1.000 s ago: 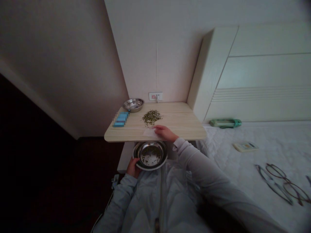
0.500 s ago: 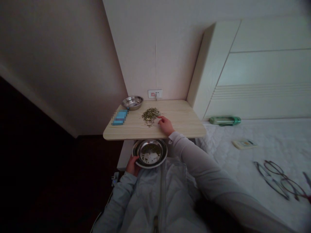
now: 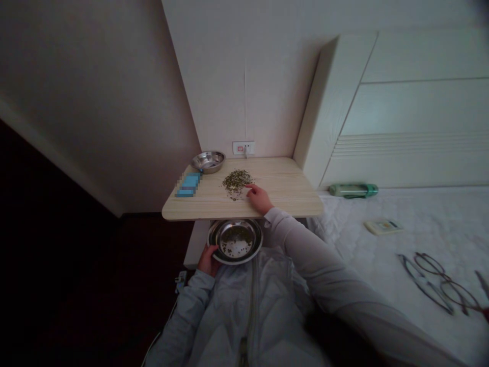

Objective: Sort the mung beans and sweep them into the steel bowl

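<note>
My left hand [image 3: 208,261] grips the left rim of a shiny metal bowl [image 3: 250,255], held just below the front edge of a wooden tabletop [image 3: 284,178]. Small dark green and brown bits [image 3: 237,235] lie in the bowl, mostly toward its far side. On the tabletop, a loose pile of similar bits [image 3: 237,178] is spread out; their exact kind is too small to tell. At the pile's near right edge is my right hand [image 3: 260,199], its index finger stretched out and the other fingers curled. I see nothing held in it.
A second metal bowl [image 3: 208,162] stands at the tabletop's back left, near a blurred blue object [image 3: 189,184]. A wall socket [image 3: 243,148] is behind. On the bed at right lie a green bottle [image 3: 353,190], a pale flat device [image 3: 383,227] and glasses [image 3: 445,280].
My right index finger has shifted slightly left and toward me at the pile's edge. My left hand and the bowl stay almost where they were.
</note>
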Demonstrator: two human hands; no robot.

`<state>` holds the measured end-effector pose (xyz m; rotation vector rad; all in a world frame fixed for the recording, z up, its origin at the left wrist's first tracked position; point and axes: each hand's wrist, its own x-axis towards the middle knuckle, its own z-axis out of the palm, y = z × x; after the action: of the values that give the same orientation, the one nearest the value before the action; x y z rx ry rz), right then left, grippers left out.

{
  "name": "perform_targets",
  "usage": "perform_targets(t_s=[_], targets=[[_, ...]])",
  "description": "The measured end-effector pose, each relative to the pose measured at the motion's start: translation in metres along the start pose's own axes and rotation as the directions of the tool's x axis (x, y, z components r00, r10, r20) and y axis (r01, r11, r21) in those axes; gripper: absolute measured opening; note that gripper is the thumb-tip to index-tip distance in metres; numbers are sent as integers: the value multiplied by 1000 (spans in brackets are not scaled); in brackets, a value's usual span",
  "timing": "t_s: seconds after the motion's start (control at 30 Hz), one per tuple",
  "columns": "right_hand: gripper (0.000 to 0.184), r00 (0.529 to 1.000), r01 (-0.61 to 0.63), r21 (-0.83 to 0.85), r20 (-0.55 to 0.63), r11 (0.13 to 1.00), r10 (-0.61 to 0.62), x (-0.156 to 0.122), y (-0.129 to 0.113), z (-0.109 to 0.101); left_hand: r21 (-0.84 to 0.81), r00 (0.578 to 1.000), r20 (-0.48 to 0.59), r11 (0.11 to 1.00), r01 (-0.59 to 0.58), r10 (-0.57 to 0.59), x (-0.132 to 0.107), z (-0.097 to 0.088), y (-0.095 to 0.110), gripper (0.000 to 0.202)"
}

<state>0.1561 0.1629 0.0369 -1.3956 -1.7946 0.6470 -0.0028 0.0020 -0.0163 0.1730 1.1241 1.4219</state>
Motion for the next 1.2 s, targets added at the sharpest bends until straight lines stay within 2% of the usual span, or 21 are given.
perform_targets(t_s=[0.43,0.73,1.0,1.2], targets=[[32,1000,-16,188,9,982,14,-1,4,1,-2,1000,3,1000,26,-26,4,-3,-2,11],[32,999,-30,202,-6,979,32,-2,3,1,7,1000,1,1000,12,-12,2,-3,-1,13],[31,999,-17,213,30,977,11,-4,2,2,44,997,67,998,-32,29,-1,-2,-4,31],[32,999,-24,176,42,984,16,-5,-1,1,77,995,68,994,-78,73,2,-2,-6,13]])
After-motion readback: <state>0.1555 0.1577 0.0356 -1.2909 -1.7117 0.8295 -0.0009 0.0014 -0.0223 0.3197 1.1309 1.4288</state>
